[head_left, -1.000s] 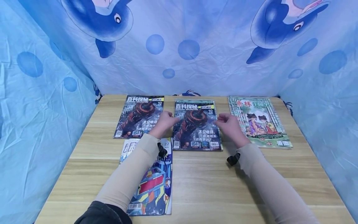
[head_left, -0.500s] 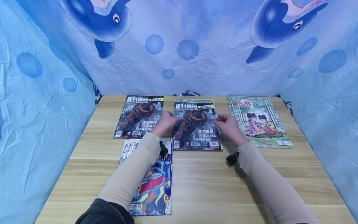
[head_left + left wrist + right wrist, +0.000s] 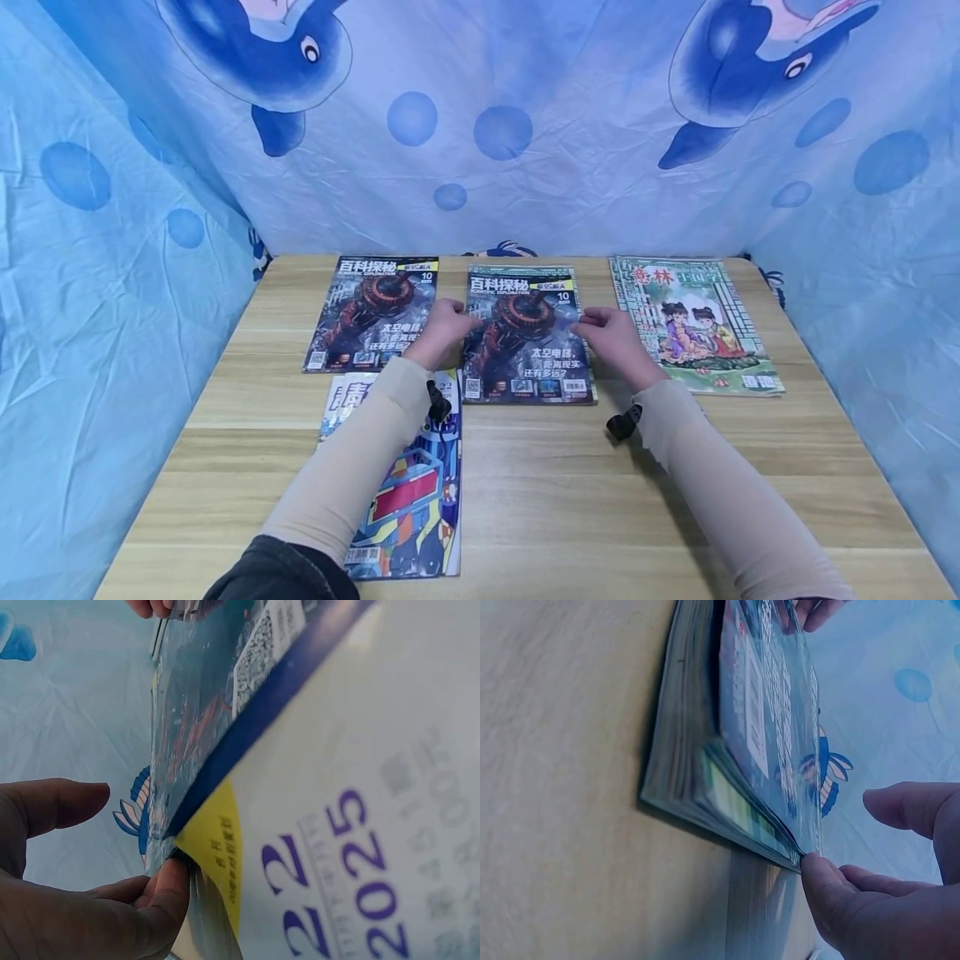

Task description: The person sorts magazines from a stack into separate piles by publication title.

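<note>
A dark magazine with a red ring on its cover lies squarely on a stack at the back middle. A green-bordered magazine peeks out beneath it along the top and right. At the stack's left side is my left hand, fingertips touching the edge. My right hand touches the opposite edge the same way. In the left wrist view the thumb stands apart from the fingers. The right wrist view likewise has the thumb raised off the stack, with thick page edges visible.
A matching dark magazine lies back left. Below it, partly under my left forearm, is a colourful magazine. Green illustrated magazines are stacked back right. A blue dolphin-print curtain encloses the wooden table.
Both hands stay at the sides of the middle stack, and the magazines keep their places. Only a very slight shift of the view and left forearm shows.
</note>
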Motion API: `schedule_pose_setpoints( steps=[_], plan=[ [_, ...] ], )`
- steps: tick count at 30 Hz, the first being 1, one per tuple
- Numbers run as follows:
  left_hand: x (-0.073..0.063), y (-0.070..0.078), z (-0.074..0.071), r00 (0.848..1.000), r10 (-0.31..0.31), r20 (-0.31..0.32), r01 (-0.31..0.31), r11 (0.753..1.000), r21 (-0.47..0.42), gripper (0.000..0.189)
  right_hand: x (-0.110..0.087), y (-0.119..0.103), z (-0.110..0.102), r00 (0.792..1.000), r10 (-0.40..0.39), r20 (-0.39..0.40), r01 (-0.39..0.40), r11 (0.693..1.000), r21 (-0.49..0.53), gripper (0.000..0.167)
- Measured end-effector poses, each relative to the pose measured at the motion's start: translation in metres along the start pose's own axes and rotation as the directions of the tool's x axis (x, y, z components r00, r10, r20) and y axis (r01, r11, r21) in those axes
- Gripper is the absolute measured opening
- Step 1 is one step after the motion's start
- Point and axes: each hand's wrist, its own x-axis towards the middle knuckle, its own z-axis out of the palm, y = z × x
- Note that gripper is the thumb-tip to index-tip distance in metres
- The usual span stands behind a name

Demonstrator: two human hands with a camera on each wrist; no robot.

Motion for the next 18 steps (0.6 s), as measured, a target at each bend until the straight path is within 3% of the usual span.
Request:
schedule_pose_setpoints(
  steps=[5,10,14,18],
  plan=[
    [-0.0013,0.0000,0.0008,1.000,0.011,-0.024,-0.012,0.999,-0.035,0.066,0.0002,-0.0007,-0.0008,1.000,0.024,0.000,-0.024,1.000,0.000,0.063],
    [-0.0023,-0.0036,-0.0006,0.997,0.069,-0.032,-0.073,0.990,-0.123,0.063,-0.0006,-0.0009,-0.0007,0.999,0.035,0.004,-0.035,0.999,0.007,0.063],
    [-0.0002,-0.0064,-0.0026,0.995,0.095,0.021,-0.090,0.981,-0.172,0.063,-0.0004,0.0004,-0.0002,1.000,0.031,0.006,-0.031,1.000,-0.003,0.063],
    [0.0011,-0.0064,-0.0043,0.989,0.111,0.094,-0.095,0.982,-0.165,0.072,0.0005,0.0007,0.0000,1.000,0.027,-0.003,-0.027,1.000,-0.003,0.063]
  ],
)
